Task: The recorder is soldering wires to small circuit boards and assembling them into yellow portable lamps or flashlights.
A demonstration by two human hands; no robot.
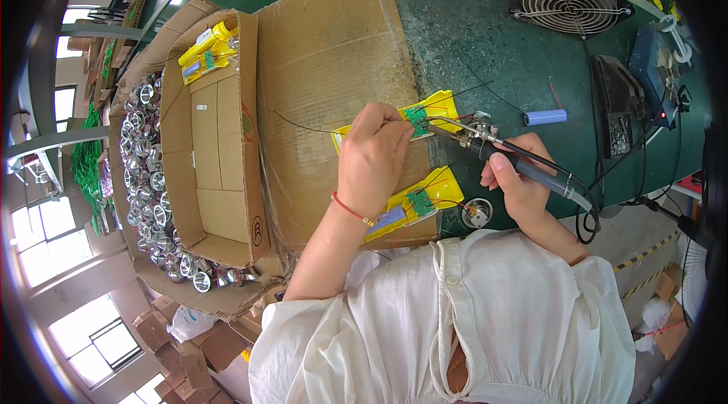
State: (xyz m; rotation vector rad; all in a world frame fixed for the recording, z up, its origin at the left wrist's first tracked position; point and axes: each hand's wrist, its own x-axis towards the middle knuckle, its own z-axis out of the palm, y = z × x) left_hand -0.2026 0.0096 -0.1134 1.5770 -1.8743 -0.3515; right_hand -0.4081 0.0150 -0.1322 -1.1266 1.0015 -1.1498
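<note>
My right hand [519, 188] is closed around the grip of a soldering iron [531, 169]; a thin metal feed tube runs along its front. The tip meets a green circuit board [415, 114] on a yellow plastic panel [441, 106]. My left hand [371, 146] pinches at the board's left edge; whatever sits between the fingertips is hidden. Thin black wires stretch from the panel to both sides. Nearer me lies a second yellow panel [438, 180] with a green board [419, 203], a blue cylindrical battery [388, 218] and a round lamp reflector [477, 213] on wires.
Cardboard [326, 47] covers the table's left part. An open carton [252, 138] holds yellow panels, beside many lamp reflectors [140, 154]. Another blue battery [545, 117] lies right of the iron. A fan [569, 0], a black holder [618, 108] and a blue box-shaped unit [652, 59] stand right.
</note>
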